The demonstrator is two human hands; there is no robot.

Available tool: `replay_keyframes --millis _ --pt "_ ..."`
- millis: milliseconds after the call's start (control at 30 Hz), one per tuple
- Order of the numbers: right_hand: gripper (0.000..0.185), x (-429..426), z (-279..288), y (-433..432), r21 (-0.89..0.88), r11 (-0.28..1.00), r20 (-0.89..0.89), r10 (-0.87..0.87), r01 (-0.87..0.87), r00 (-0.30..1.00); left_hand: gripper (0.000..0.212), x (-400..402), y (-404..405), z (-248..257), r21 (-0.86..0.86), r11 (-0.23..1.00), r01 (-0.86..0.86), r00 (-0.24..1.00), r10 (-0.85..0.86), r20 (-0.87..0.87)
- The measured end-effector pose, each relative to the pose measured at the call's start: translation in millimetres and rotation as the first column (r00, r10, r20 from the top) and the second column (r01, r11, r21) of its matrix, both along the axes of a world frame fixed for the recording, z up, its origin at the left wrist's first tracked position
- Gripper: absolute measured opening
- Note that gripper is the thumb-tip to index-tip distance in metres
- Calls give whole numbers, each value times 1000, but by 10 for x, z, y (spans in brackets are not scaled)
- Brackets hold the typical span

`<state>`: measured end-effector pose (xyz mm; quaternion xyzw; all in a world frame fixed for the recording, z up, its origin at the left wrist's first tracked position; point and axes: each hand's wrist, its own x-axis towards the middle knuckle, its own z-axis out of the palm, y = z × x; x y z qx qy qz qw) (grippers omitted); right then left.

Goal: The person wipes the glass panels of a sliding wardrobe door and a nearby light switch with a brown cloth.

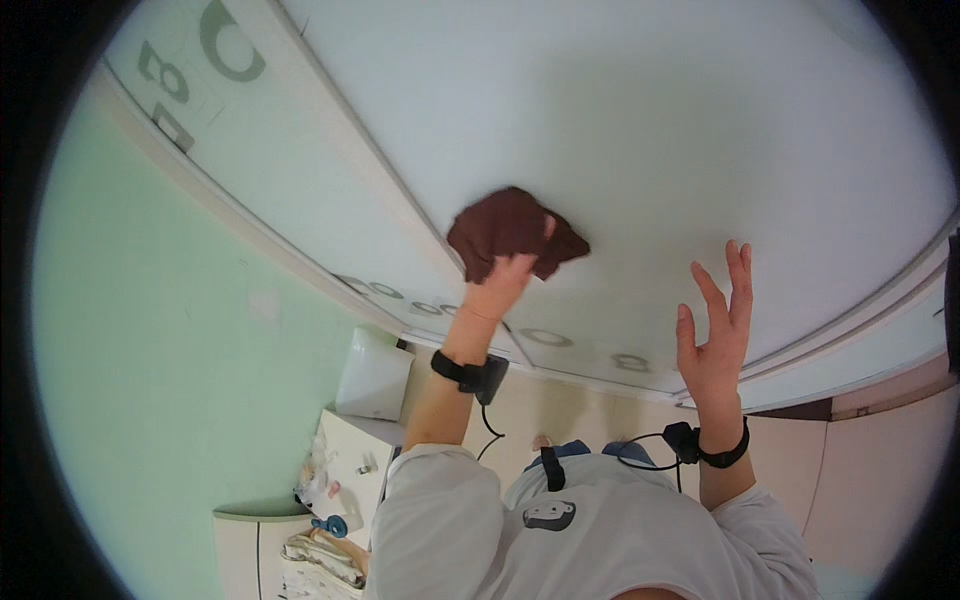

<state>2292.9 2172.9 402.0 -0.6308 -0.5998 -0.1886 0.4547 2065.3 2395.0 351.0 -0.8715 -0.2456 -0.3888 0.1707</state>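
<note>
A dark brown cloth (499, 229) is bunched under my left hand (508, 281), which presses it to a frosted white glass panel (637, 150). The cloth lies close beside the pale upright frame strip (360, 135) at the panel's left and covers most of my fingers. My right hand (718, 330) is raised before the same panel on the right, holding nothing, its fingers apart. Whether its fingertips touch the glass, I cannot tell. Grey ring and square shapes, such as a ring (546, 337), mark the panel's lower part.
Left of the panels runs a pale green wall (172, 322). A white box-like object (373, 375) stands by it, near a white cabinet (360, 480) carrying small items. A blue-lidded bottle (334, 525) and folded patterned fabric (326, 555) are at lower left. Thin black cables hang from both wrist straps.
</note>
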Motion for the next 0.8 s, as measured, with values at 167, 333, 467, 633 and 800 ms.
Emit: replay_keyframes --millis 167,333,467,633,800 --pt "50 -187 -215 405 -4 1000 -10 -29 29 1000 81 -534 494 -127 -245 943 -227 919 290 267" --pt "52 -223 -223 436 -47 996 42 -72 74 997 75 -627 474 -775 -298 935 -192 821 320 472" --pt "49 -251 -225 489 -24 998 25 -63 64 998 82 -447 441 -939 -248 965 -87 835 207 510" --pt "48 -299 -141 383 -32 999 -60 -28 26 998 79 -47 197 -642 -208 971 116 963 -58 263" --pt "49 -364 -39 341 -88 996 -63 -13 8 998 64 443 -88 -706 -85 953 291 952 -279 127"
